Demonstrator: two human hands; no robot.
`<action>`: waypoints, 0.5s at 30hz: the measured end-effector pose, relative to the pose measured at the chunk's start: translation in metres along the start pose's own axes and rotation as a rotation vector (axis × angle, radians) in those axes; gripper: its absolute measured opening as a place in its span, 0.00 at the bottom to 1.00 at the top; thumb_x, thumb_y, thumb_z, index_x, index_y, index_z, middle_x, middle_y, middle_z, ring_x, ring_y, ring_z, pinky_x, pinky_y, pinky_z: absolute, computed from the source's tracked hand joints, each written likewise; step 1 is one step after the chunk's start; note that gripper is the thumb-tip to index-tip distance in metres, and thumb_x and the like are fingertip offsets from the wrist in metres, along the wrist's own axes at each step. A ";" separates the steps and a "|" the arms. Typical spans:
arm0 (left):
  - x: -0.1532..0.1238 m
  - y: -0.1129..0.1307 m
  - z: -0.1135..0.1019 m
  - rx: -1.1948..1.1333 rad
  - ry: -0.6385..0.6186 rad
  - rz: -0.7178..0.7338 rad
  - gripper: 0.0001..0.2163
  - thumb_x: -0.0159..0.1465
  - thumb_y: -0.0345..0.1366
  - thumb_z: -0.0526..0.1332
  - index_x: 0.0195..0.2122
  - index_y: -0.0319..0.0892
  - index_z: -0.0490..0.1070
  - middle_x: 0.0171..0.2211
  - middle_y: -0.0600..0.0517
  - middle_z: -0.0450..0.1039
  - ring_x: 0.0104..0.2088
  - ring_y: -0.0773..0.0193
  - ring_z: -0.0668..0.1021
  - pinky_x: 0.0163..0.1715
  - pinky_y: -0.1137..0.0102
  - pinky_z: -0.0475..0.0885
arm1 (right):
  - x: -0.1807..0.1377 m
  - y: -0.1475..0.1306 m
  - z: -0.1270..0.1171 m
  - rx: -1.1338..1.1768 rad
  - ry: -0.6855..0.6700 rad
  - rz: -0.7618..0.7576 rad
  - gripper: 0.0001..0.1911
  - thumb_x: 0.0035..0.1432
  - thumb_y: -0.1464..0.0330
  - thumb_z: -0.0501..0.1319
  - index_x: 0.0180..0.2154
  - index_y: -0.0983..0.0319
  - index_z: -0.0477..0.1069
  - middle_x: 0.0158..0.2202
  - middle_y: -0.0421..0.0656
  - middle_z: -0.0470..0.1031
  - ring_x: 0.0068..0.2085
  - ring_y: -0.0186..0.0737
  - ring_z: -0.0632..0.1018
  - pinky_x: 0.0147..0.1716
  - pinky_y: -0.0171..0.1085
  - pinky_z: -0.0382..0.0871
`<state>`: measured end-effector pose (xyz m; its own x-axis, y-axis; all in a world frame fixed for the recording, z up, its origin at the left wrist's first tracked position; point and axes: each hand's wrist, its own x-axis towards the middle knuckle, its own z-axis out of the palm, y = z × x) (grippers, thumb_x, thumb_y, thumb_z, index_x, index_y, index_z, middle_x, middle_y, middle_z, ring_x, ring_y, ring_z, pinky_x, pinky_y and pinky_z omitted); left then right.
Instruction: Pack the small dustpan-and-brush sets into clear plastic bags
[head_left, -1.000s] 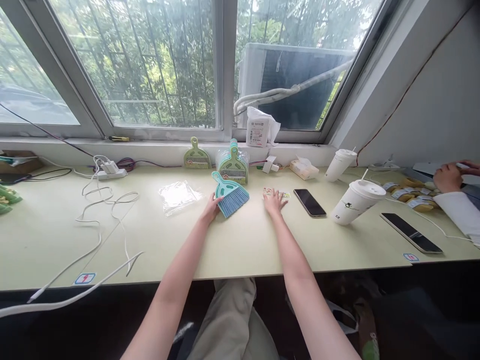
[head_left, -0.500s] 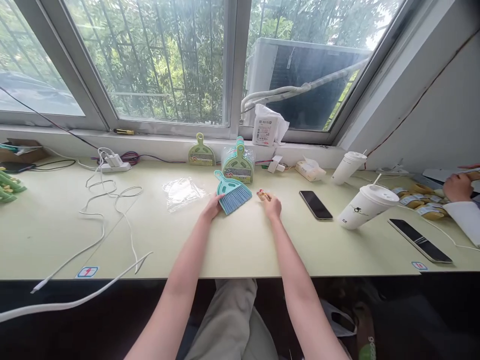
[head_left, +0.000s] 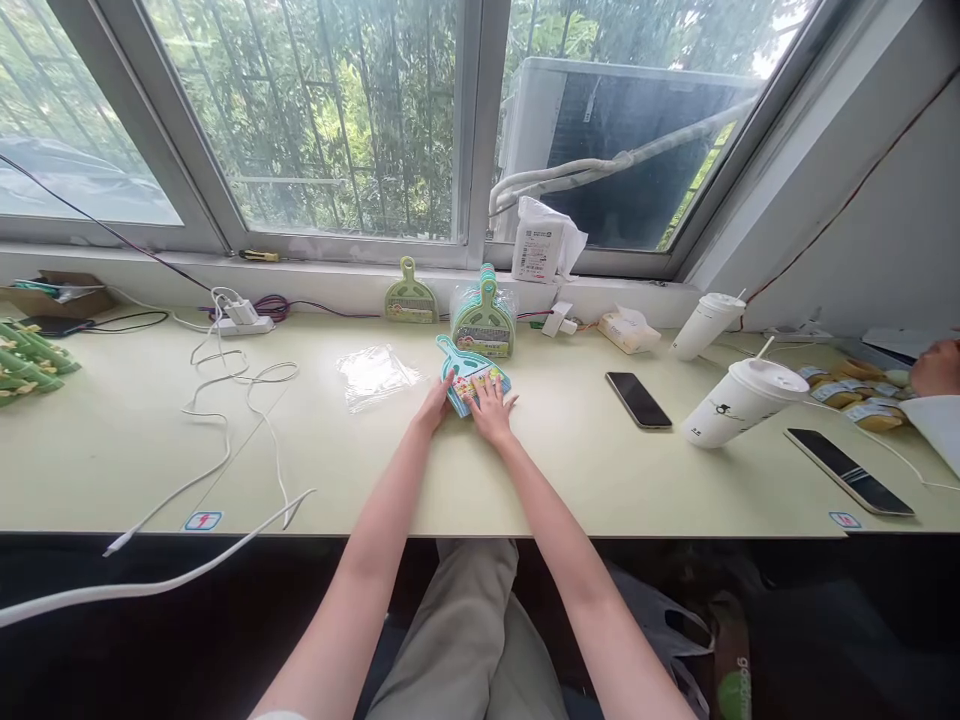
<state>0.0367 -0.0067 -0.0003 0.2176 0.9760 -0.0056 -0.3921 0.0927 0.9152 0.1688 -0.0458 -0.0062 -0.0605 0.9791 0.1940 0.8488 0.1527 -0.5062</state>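
A small turquoise dustpan [head_left: 452,356] with a blue-bristled brush lies tilted on the table in front of me. My left hand [head_left: 434,404] grips its left edge, thumb on top. Across the bristles sits a colourful printed card [head_left: 480,377]. My right hand [head_left: 493,414] rests on that card with its fingers spread, pressing from above and hiding part of it. Left of the dustpan lies a pile of clear plastic bags [head_left: 375,375]. Behind it, a bagged stack of green dustpan sets [head_left: 485,325] leans at the sill, beside a single green set [head_left: 410,298].
White cables [head_left: 225,455] sprawl over the left side from a power strip [head_left: 244,325]. On the right are a phone [head_left: 637,400], two white cups [head_left: 742,400] [head_left: 705,325], another phone [head_left: 847,470] and a tissue pack [head_left: 628,330]. Another person's hand [head_left: 936,367] shows at the far right.
My right hand has moved left with the printed card, laying it over the bristles; its fingers have gone from a pinch to spread. The left hand still holds the dustpan. The view has shifted slightly.
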 end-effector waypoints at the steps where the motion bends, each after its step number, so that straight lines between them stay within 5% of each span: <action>1: 0.000 0.000 0.001 0.010 0.005 -0.001 0.22 0.58 0.49 0.62 0.51 0.44 0.67 0.48 0.45 0.73 0.47 0.57 0.77 0.48 0.62 0.73 | 0.000 0.002 -0.001 0.000 -0.003 0.012 0.31 0.64 0.49 0.39 0.65 0.50 0.46 0.70 0.41 0.38 0.69 0.50 0.37 0.57 0.70 0.28; 11: 0.000 -0.003 -0.004 -0.012 0.084 0.000 0.27 0.49 0.29 0.64 0.52 0.41 0.64 0.43 0.47 0.75 0.43 0.58 0.78 0.44 0.62 0.74 | -0.002 0.002 -0.001 0.033 -0.023 -0.036 0.28 0.65 0.52 0.40 0.64 0.48 0.49 0.69 0.41 0.41 0.69 0.50 0.39 0.57 0.71 0.30; 15: 0.001 0.000 -0.004 -0.025 0.082 0.018 0.23 0.50 0.29 0.63 0.49 0.42 0.65 0.44 0.47 0.75 0.43 0.58 0.78 0.46 0.61 0.74 | 0.001 0.004 -0.004 0.164 0.151 0.049 0.32 0.64 0.52 0.44 0.66 0.51 0.41 0.70 0.43 0.34 0.69 0.51 0.39 0.59 0.68 0.38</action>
<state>0.0334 -0.0050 -0.0016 0.1369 0.9903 -0.0229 -0.4174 0.0786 0.9053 0.1748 -0.0448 -0.0045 0.0688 0.9566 0.2831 0.7511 0.1371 -0.6457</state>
